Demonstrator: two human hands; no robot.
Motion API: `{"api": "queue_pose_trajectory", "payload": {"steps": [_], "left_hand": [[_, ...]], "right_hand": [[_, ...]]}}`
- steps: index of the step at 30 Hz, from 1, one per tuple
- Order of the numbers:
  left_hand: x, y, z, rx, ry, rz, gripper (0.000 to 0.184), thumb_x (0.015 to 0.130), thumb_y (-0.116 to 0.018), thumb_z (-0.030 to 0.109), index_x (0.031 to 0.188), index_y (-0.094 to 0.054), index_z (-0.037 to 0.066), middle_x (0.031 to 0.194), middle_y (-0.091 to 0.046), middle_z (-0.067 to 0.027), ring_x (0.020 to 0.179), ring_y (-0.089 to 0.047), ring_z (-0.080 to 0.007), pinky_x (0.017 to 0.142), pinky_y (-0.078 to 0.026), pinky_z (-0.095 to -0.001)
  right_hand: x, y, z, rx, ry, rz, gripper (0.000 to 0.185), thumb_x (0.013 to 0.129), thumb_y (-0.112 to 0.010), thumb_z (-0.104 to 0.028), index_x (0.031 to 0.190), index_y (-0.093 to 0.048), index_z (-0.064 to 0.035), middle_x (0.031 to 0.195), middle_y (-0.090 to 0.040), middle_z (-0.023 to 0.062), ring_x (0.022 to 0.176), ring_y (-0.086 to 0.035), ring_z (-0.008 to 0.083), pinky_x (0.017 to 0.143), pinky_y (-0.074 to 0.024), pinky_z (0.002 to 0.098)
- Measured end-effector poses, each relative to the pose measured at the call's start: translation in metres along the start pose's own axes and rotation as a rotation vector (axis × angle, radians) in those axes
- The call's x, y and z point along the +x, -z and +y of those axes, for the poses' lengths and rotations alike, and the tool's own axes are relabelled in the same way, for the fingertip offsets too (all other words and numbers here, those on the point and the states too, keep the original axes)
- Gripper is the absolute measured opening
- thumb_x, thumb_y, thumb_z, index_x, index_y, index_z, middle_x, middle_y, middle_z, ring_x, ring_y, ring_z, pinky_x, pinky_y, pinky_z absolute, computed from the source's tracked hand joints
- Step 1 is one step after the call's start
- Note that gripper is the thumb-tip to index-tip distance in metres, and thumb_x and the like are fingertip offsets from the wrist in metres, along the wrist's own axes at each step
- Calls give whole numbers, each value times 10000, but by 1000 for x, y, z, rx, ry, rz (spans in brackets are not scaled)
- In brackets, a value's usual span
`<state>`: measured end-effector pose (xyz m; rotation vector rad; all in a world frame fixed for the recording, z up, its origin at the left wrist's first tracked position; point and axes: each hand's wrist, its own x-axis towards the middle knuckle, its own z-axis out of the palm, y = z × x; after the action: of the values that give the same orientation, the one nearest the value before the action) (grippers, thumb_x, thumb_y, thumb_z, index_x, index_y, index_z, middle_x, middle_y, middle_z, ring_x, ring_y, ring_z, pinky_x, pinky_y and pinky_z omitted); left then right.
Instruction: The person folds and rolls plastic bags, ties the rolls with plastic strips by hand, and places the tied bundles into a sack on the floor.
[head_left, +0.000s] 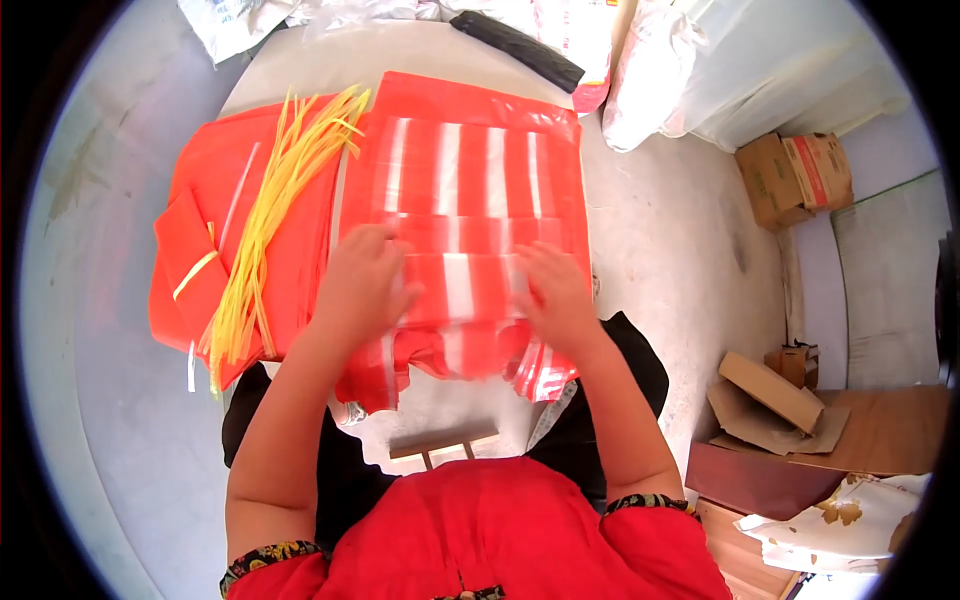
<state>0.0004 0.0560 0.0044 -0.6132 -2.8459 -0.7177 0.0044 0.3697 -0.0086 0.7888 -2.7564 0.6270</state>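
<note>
A red-and-white striped plastic bag [459, 285] lies over a red stack in front of me, with crosswise folds or creases across its middle. Its crumpled lower end, with two strap-like parts, hangs over the near edge. My left hand [368, 283] rests at the bag's left side, thumb apart from the fingers. At the right side, my right hand [555, 295] lies on the plastic with its fingers spread. Both hands and the bag's middle are slightly blurred. Left of the bag, a bundle of yellow strips [262, 235] lies across red sheets [300, 250].
A dark rolled bundle [517, 52] lies at the back of the table [330, 50]. White bags [652, 75] stand behind it. Cardboard boxes [770, 185] are by the right wall, and an opened carton [775, 400] lies nearer on the right. A wooden stool [443, 442] is below.
</note>
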Motion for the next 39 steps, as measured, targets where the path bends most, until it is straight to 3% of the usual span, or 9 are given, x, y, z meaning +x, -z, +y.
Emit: {"api": "queue_pose_trajectory", "payload": {"steps": [2,5,10,13,19,31,34,38,39], "left_hand": [[-5,-6,11,-51,-240,-65,631,811,-855,245,1378,-639,72,1506,-555,-170,1418,-504,-360,1177,-427,-479],[-13,-13,20,-45,-227,-270,805,795,-872,268,1504,-541,80,1603,-477,-169,1529,-395,-346,1260,-336,-475],[-13,-10,4,-14,-190,-310,807,794,-792,202,1524,-497,28,1629,-449,-180,1543,-379,-338,1267,-327,-457],[-13,-7,3,-26,-168,-308,800,765,-740,138,1513,-495,-5,1627,-448,-195,1540,-386,-335,1269,-328,-440],[-12,-3,4,-64,-123,-306,765,741,-707,95,1468,-510,-37,1610,-458,-227,1527,-404,-345,1265,-340,-434],[-14,-9,-2,31,-124,-271,623,780,-687,61,1386,-558,-13,1580,-491,-231,1508,-423,-370,1241,-365,-447],[-12,1,0,20,-89,-274,585,802,-668,60,1382,-598,23,1534,-541,-210,1447,-485,-375,1196,-415,-454],[2,29,2,-116,104,-499,503,855,-649,70,1357,-639,53,1458,-603,-186,1309,-589,-381,1079,-499,-467],[3,35,4,-182,174,-444,487,867,-658,94,1352,-640,59,1435,-615,-184,1300,-594,-380,1071,-503,-468]], "right_hand": [[3,-6,-18,18,82,-128,615,884,-776,-236,1449,-589,-83,1564,-524,138,1487,-432,357,1220,-345,505],[7,-12,-30,-13,79,-286,708,891,-776,-295,1525,-532,-95,1649,-429,142,1543,-353,356,1265,-280,512],[8,-2,-7,2,2,-413,800,862,-801,-334,1571,-496,-124,1674,-401,126,1572,-308,351,1289,-254,493],[2,13,1,78,-49,-408,756,867,-779,-254,1559,-506,-119,1655,-428,134,1565,-326,347,1281,-284,479],[3,14,9,-60,16,-397,699,835,-685,-84,1517,-536,-109,1624,-468,124,1533,-383,336,1258,-335,457],[7,10,9,-157,60,-384,717,799,-691,-32,1497,-555,-121,1577,-517,107,1502,-418,338,1220,-393,449],[10,17,8,-79,57,-319,619,815,-662,-31,1427,-621,-116,1492,-593,127,1410,-523,336,1163,-454,441],[29,49,1,96,-263,-516,464,857,-634,-76,1316,-695,-108,1263,-708,166,1196,-658,337,998,-540,436],[38,64,-6,89,-307,-564,421,875,-633,-104,1290,-711,-110,1207,-724,172,1151,-677,339,957,-554,441]]}}
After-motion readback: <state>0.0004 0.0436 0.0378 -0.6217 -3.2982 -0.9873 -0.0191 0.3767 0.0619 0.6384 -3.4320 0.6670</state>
